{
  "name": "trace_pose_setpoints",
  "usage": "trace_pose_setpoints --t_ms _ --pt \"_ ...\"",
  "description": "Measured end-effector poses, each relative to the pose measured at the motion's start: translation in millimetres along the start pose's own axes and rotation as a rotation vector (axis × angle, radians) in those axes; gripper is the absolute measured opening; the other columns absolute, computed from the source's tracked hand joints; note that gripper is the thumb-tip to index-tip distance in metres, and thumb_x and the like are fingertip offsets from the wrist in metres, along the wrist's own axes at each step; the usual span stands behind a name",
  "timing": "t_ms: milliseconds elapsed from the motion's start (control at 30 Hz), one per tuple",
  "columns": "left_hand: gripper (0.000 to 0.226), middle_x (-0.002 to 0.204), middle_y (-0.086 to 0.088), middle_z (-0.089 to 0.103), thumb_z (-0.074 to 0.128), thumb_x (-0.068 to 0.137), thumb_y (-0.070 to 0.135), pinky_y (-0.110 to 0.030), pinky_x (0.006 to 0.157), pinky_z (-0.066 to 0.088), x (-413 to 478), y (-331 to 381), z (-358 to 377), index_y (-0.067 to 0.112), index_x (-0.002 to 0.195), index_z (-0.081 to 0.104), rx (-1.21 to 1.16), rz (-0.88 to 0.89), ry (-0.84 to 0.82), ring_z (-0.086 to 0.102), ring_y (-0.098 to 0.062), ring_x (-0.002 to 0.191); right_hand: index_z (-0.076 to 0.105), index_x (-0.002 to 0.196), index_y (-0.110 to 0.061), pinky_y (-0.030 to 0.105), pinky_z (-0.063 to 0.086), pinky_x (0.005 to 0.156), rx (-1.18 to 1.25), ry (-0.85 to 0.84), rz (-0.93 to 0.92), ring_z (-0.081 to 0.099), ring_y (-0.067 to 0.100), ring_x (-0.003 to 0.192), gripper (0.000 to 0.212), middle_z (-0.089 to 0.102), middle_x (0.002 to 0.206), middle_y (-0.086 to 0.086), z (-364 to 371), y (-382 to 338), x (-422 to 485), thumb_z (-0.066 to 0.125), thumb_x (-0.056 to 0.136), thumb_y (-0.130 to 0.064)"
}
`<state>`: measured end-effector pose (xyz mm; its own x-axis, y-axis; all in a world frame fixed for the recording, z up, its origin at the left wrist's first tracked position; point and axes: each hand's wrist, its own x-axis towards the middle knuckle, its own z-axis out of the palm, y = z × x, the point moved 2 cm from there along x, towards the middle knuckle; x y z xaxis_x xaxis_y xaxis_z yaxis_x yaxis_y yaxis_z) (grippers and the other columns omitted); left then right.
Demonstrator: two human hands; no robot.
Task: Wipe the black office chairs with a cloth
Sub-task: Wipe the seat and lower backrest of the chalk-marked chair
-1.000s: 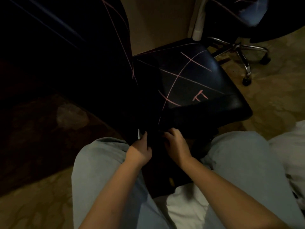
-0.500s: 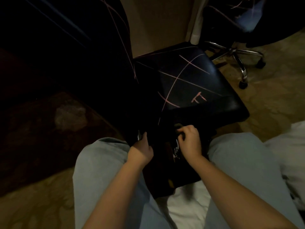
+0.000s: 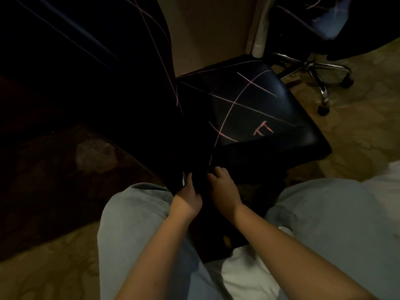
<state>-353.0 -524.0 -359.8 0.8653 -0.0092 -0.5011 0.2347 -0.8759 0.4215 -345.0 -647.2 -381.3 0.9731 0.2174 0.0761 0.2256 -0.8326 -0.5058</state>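
Head view.

1. Cloth (image 3: 213,234): dark, lying in the person's lap between the two legs of the light blue trousers (image 3: 134,224), in the lower centre of the frame. Its upper edge reaches the front edge of the near chair's seat. A small white tag (image 3: 184,180) shows at its upper left corner.
2. Left hand (image 3: 187,197): at frame centre, just below the seat edge. Fingers are curled over the left edge of the cloth, gripping it beside the tag.
3. Right hand (image 3: 224,187): just beside the left hand, a narrow gap between them. Fingers are curled down into the cloth and pinch it; the fingertips are lost in shadow.
4. Near chair (image 3: 255,105): black seat in the centre to right of centre, crossed by pink lines (image 3: 236,102), with a small pink mark (image 3: 263,131) near the front. Its dark backrest (image 3: 104,61) fills the upper left.
5. Second chair (image 3: 324,22): upper right corner, black, also marked with pink lines. Its chrome base (image 3: 313,68) with castors stands on the patterned floor (image 3: 357,126).
6. White garment (image 3: 249,271): bottom centre, below the cloth.
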Motion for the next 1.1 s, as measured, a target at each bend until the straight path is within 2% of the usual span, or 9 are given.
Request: trace_pose_setpoints --t_ms 67,167,267,367,467,567,667,900,1100 --pt "0.067 0.127 -0.018 0.059 0.042 0.098 0.019 -0.035 0.085 0.048 -0.1 -0.1 1.5 0.019 0.154 0.005 -0.019 0.055 0.021 0.061 -0.034 0.105 0.067 0.106 -0.003 0.035 0.048 0.075 0.041 0.102 0.133 0.055 0.032 0.098 0.022 0.057 0.106 0.016 -12.9 22.8 -1.1 0.063 0.085 -0.002" --pt "0.061 0.123 -0.017 0.061 0.042 0.098 0.02 -0.035 0.083 0.048 1.9 0.6 2.9 0.021 0.153 0.016 -0.025 0.122 0.035 0.061 -0.034 0.103 0.071 0.105 -0.005 0.038 0.05 0.08 0.015 0.231 0.296 0.054 0.032 0.096 0.022 0.058 0.1 0.014 -39.8 59.5 -1.9 0.063 0.085 -0.003" --pt "0.057 0.117 -0.018 0.064 0.04 0.099 0.022 -0.036 0.082 0.049 4.7 2.3 3.0 0.021 0.152 0.021 -0.022 0.125 0.059 0.061 -0.035 0.103 0.069 0.115 -0.009 0.032 0.044 0.081 -0.027 0.226 0.382 0.05 0.026 0.102 0.026 0.056 0.104 0.009 -52.6 76.2 -1.7 0.06 0.09 -0.012" --pt "0.054 0.112 -0.019 0.065 0.04 0.099 0.021 -0.036 0.079 0.048 4.3 2.9 2.4 0.021 0.151 0.024 -0.015 0.123 0.074 0.061 -0.035 0.1 0.066 0.12 -0.007 0.035 0.048 0.088 -0.017 0.183 0.298 0.049 0.026 0.106 0.028 0.056 0.11 0.011 -45.8 57.7 2.4 0.056 0.093 -0.01" --pt "0.055 0.116 -0.015 0.065 0.04 0.098 0.019 -0.035 0.082 0.05 5.2 1.0 0.7 0.022 0.151 0.025 -0.022 0.124 0.078 0.062 -0.031 0.098 0.06 0.125 -0.012 0.031 0.043 0.09 0.033 0.007 0.215 0.047 0.023 0.108 0.03 0.051 0.119 0.009 -26.4 29.0 8.2 0.052 0.096 -0.014" --pt "0.056 0.128 -0.013 0.059 0.04 0.097 0.017 -0.035 0.089 0.048 7.5 0.7 0.4 0.022 0.151 0.024 -0.01 0.116 0.059 0.059 -0.029 0.108 0.055 0.132 -0.019 0.029 0.045 0.09 -0.058 -0.105 0.074 0.044 0.021 0.115 0.036 0.047 0.125 0.004 -13.6 8.1 17.6 0.053 0.096 -0.019" --pt "0.056 0.13 -0.014 0.057 0.043 0.095 0.015 -0.036 0.092 0.046 7.2 1.0 -0.7 0.019 0.148 0.028 -0.005 0.135 0.055 0.057 -0.031 0.113 0.052 0.135 -0.019 0.029 0.045 0.094 -0.144 -0.166 0.042 0.04 0.02 0.122 0.041 0.042 0.131 0.003 -12.5 2.7 37.6 0.057 0.094 -0.016" --pt "0.055 0.126 -0.016 0.06 0.041 0.098 0.018 -0.034 0.083 0.046 3.9 0.0 -1.0 0.021 0.151 0.025 -0.019 0.161 0.058 0.06 -0.033 0.106 0.062 0.113 0.0 0.036 0.043 0.088 -0.031 -0.032 0.226 0.048 0.033 0.112 0.024 0.052 0.117 0.017 -31.8 30.4 81.9 0.046 0.097 -0.007" --pt "0.05 0.121 -0.018 0.062 0.037 0.101 0.019 -0.034 0.081 0.046 2.2 3.7 -3.2 0.02 0.15 0.028 -0.046 0.151 0.082 0.06 -0.033 0.105 0.064 0.123 -0.011 0.035 0.047 0.087 -0.015 0.103 0.291 0.046 0.023 0.107 0.03 0.053 0.116 0.007 -36.1 53.2 44.0 0.051 0.096 -0.009"
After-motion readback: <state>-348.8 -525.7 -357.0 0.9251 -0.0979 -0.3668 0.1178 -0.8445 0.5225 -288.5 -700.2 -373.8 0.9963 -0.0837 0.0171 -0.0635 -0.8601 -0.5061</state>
